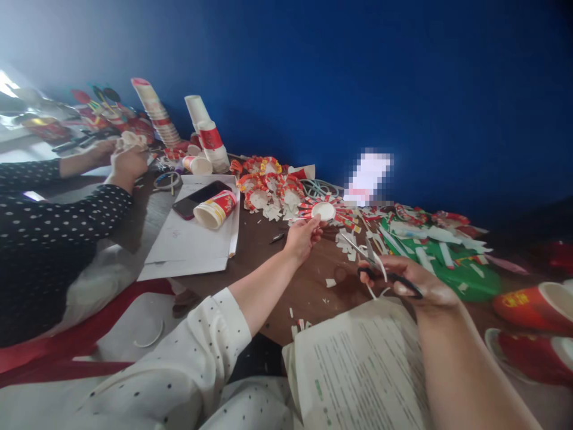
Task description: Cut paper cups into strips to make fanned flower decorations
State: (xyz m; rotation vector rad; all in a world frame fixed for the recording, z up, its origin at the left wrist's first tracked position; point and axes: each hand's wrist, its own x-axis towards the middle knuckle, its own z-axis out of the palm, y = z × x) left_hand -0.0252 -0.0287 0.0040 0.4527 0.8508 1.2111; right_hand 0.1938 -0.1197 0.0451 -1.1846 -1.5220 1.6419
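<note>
My left hand [305, 239] pinches a paper cup cut into strips [324, 211]; its round white base is in the middle and red-and-white strips splay out around it. To the right, the fingers of my right hand [409, 278] are wrapped around black-handled scissors [367, 255], whose blades point up and left, parted. A curled white paper strip [380, 269] hangs by the scissors' handles. The scissors are apart from the cut cup. Past my left hand lies a pile of cut red-and-white cup pieces [273, 185].
A printed paper sheet [358, 364] lies close in front of me. Left are a white box [174, 248], a phone [197, 200], a paper cup [215, 210] and stacked cups [212, 143]. Green plastic [470, 280] with scraps lies right. A co-worker's hands [128, 161] work at far left.
</note>
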